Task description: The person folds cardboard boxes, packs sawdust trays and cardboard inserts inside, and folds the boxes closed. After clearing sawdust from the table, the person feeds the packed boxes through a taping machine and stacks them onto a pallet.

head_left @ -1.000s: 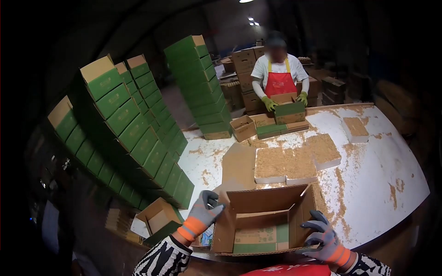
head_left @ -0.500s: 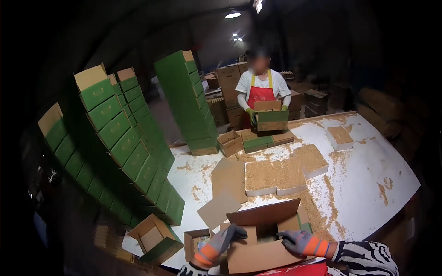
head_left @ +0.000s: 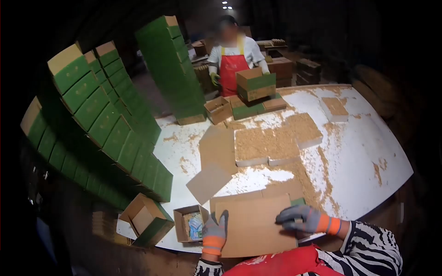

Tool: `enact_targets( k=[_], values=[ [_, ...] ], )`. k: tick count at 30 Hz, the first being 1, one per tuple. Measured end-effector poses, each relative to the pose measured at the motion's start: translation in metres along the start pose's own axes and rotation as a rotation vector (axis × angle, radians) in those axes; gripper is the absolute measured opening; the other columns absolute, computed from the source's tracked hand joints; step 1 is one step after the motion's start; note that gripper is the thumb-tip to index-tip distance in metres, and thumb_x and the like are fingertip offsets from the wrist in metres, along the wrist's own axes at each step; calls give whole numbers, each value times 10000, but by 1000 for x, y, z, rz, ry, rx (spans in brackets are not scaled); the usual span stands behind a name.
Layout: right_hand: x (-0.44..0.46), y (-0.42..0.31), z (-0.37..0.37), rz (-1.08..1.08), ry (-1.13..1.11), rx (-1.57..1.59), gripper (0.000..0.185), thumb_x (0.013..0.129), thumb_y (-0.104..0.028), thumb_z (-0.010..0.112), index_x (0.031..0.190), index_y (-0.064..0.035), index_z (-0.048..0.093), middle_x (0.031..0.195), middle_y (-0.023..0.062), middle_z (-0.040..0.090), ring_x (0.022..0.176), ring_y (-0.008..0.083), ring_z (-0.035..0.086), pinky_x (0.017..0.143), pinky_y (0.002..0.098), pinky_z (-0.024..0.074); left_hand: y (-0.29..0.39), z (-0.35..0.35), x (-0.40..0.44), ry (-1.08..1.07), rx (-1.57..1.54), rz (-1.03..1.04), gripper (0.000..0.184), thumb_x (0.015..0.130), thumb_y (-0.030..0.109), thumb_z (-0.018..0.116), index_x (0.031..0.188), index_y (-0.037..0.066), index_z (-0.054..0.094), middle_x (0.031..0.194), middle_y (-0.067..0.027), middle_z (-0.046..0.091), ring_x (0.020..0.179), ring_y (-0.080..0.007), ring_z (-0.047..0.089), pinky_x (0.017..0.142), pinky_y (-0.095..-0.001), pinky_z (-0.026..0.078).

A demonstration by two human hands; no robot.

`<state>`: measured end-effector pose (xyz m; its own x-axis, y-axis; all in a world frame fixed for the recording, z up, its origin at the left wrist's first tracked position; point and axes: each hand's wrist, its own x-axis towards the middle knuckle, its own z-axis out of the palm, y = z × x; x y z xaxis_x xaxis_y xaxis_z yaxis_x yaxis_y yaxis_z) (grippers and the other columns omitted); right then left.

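Observation:
In the head view a brown cardboard box (head_left: 258,230) lies right in front of me, its broad plain panel facing up. My left hand (head_left: 215,232), in a grey and orange glove, clasps the box's left edge with the thumb over the panel. From the right, my right hand (head_left: 301,219), gloved alike, reaches over the panel's right edge with bent fingers touching the board. Its thumb is hard to make out. Beside my left hand stands a small open carton (head_left: 183,225) with blue-and-white packets (head_left: 195,226) inside.
Tall stacks of green boxes (head_left: 92,106) rise at left. An open green carton (head_left: 149,221) sits at the near left corner. Flat cardboard sheets (head_left: 216,149) and trays of brown shavings (head_left: 251,145) lie on the white table (head_left: 368,152). Opposite, a co-worker (head_left: 232,64) touches another green box (head_left: 258,85).
The box's raised panel has come down, covering the opening. My left hand has moved to its left edge. The co-worker's box is lower, and one of their hands has left it. My view has tilted down.

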<state>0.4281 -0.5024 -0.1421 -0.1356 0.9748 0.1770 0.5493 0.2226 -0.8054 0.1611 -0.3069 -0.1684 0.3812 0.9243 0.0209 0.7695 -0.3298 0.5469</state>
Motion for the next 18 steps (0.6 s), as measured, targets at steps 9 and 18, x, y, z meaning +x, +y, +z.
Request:
enact_targets(
  k=[9,18],
  values=[
    [10,33,-62,408,301,766,671,897,-425,613,1406,-39,410,1330,86,534,1167,206,540,940,332,481,25,-14,7,307,-995,512,537,1011,465,410,1248,3,545,1211,-138,607,977,-240,636,873,-347,489],
    [-8,28,-5,-102,-269,272,507,824,-236,709,1294,-131,551,1412,67,483,1162,249,549,969,390,464,-27,2,50,-22,-356,306,547,1010,342,449,1427,-6,381,1219,-117,594,1054,-204,582,948,-348,463]
  ],
)
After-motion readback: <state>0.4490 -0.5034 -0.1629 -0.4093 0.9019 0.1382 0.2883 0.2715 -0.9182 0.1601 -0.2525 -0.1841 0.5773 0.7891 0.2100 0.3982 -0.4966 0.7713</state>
